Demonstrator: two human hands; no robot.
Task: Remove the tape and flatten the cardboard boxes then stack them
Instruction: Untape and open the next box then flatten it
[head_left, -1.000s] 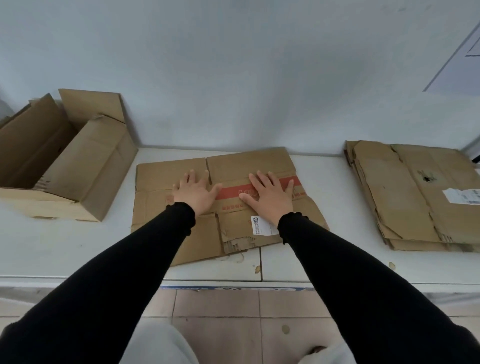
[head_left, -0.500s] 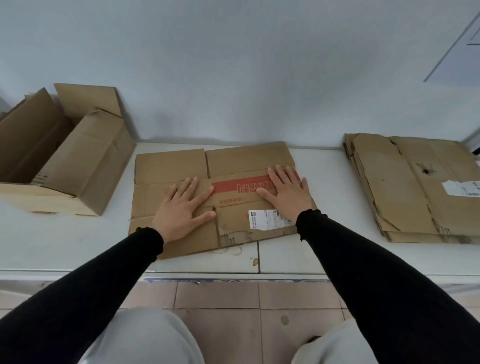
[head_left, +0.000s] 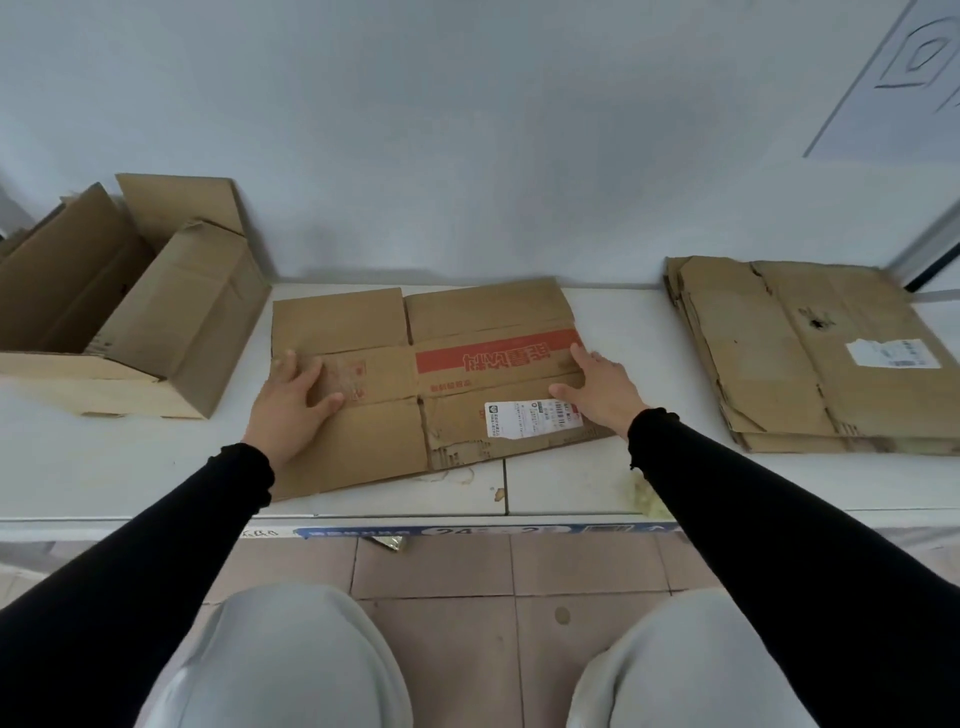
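A flattened cardboard box with a red printed band and a white shipping label lies on the white table, right in front of me. My left hand grips its left edge, thumb on top. At the right edge, next to the label, my right hand holds on with the thumb on the cardboard. A stack of flattened boxes lies at the right end of the table. At the left stands an open, unflattened box with its flaps up.
The wall rises directly behind the table. Its front edge carries a blue label strip, with tiled floor and my knees below. A small scrap lies on the table near my right sleeve.
Both hands slid outward from the middle of the flattened box to its left and right edges. The camera view also pulled back a little.
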